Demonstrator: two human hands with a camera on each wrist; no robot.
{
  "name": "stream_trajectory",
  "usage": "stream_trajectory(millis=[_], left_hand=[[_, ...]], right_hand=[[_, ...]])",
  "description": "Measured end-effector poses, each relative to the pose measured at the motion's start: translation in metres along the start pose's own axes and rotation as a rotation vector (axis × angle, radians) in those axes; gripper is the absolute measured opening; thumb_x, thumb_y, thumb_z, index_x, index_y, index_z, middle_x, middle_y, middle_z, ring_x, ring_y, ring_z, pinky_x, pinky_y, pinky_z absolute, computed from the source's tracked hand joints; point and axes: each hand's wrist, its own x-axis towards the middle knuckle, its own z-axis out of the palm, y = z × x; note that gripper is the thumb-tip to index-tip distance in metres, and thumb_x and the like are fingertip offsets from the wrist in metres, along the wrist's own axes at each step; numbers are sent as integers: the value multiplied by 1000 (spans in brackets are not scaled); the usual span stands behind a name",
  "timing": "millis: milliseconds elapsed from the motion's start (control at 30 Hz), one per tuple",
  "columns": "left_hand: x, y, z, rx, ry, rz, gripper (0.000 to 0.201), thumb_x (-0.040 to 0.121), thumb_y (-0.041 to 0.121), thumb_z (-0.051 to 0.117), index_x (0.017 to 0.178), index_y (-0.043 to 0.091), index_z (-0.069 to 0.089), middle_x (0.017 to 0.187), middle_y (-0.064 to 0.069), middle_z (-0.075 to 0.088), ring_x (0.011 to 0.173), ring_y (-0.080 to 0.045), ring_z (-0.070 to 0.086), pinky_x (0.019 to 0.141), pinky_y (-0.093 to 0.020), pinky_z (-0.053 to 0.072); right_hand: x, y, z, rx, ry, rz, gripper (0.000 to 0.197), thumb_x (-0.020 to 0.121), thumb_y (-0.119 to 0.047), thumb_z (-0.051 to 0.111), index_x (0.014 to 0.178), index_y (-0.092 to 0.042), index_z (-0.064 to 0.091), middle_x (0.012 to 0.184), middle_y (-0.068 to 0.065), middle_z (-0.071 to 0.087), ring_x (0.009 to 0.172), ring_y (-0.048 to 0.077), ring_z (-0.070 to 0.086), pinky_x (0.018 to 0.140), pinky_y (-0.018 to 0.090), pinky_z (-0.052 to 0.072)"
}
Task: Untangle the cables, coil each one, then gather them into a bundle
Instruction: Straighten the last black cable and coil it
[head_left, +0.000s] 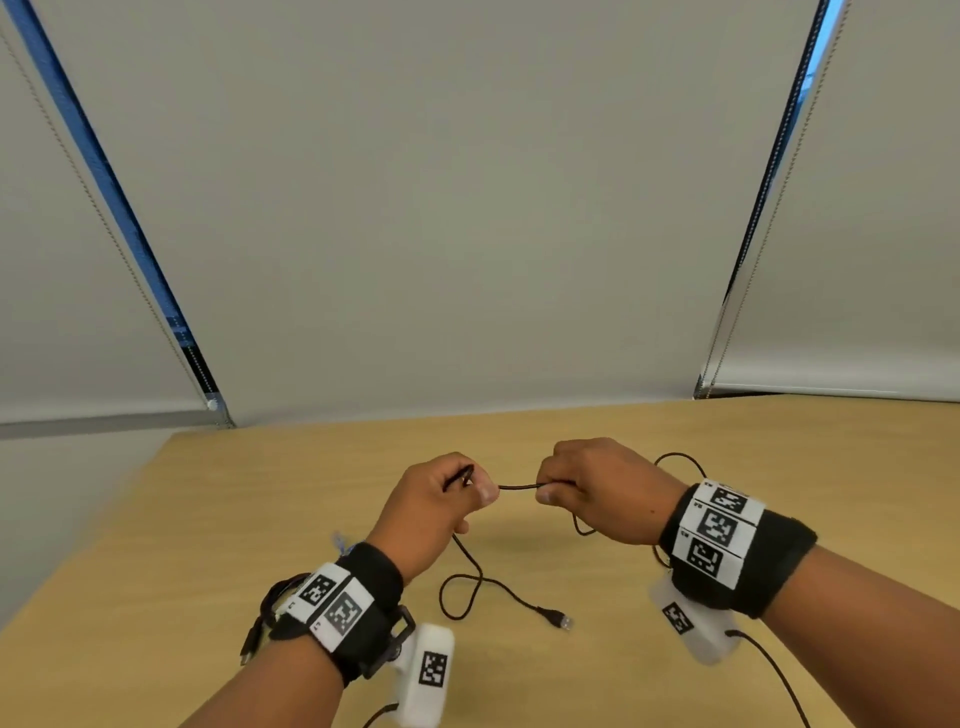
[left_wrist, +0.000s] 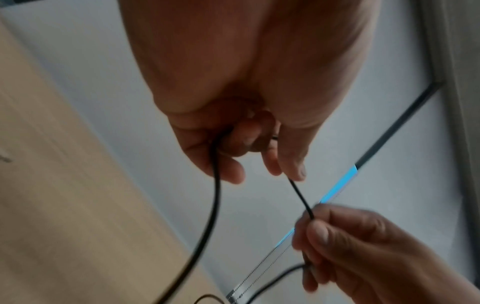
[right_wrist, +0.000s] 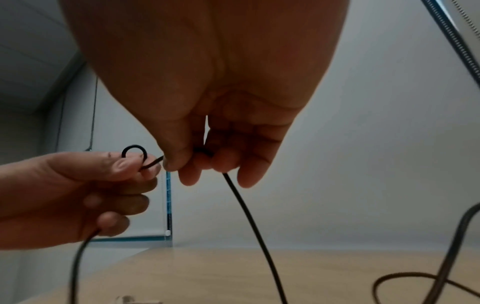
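A thin black cable (head_left: 519, 487) stretches in a short taut span between my two hands, held above the wooden table (head_left: 260, 519). My left hand (head_left: 447, 499) grips it in curled fingers, with a small loop poking out above the thumb (right_wrist: 133, 151). My right hand (head_left: 582, 488) pinches the same cable between thumb and fingers (left_wrist: 311, 218). From the left hand the cable hangs down (left_wrist: 215, 205), curls on the table and ends in a USB plug (head_left: 558, 619). More of the cable loops behind the right wrist (head_left: 680, 460).
A second cable loop (right_wrist: 415, 281) lies on the table at the right. Roller blinds (head_left: 467, 208) with bead chains cover the windows behind the table's far edge. Marker bands and white camera units sit on both wrists.
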Motion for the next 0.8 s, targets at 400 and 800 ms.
stream_trajectory(millis=[400,800], left_hand=[[15,-7,3,82,75,3,24,99,24,60,81,31,75,90,13,73,82,-6,65,63,-28,58],[20,-9,22,42,-82,-20,18,96,28,64,85,14,68,56,7,60,52,-10,56,60,-25,53]], right_hand=[[-3,37,-26,93,-120,149,27,99,-39,58,124,-34,66,119,-16,63,67,-9,57,68,14,41],[19,25,-51,208,74,147,16,101,-32,55,94,-28,68,77,-14,61,67,3,57,61,20,41]])
